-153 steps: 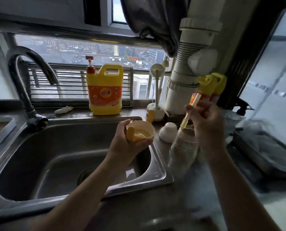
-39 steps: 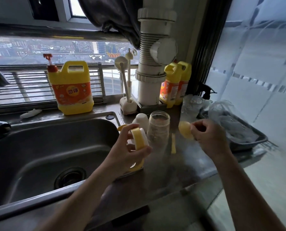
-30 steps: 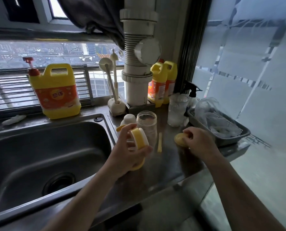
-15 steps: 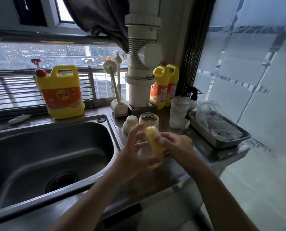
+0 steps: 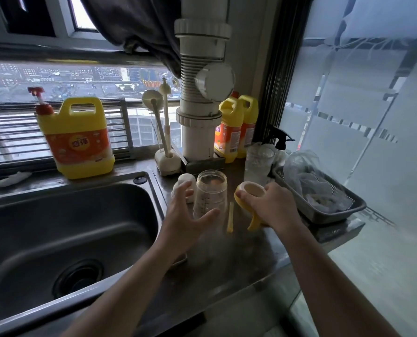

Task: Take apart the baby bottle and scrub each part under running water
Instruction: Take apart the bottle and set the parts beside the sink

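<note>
1. Yellow ring (image 5: 250, 190) with curved handles sits in the right hand (image 5: 275, 207). The fingers curl round its far side and the thumb lies on its near rim, so the hold looks snug. The ring is just right of the clear bottle (image 5: 211, 190) and low over the counter (image 5: 226, 259). One handle seems to touch the top.
2. The left hand (image 5: 185, 215) has nothing in it. Its fingers are spread wide and straight, just in front of the clear bottle. I cannot tell if the thumb touches the bottle.
3. A moment ago the left hand held the ring, and then both hands met on it. Now the right hand has it alone and the left hand has let go.
4. The clear bottle stands upright with its mouth open. A thin yellow straw (image 5: 230, 216) lies flat between the bottle and the ring. A white cap (image 5: 184, 183) stands just left of the bottle, partly behind the left fingers.
5. I think the taking apart is nearly done, since the parts now sit apart around the bottle. No water shows in the sink (image 5: 56, 227) left of the bottle, so the scrubbing has not begun.
6. Two brushes in a white holder (image 5: 167, 161) stand behind the bottle. A big soap jug (image 5: 78, 139) stands further left of it.
7. The free left hand looks ready to pick up the bottle for its wash
</note>
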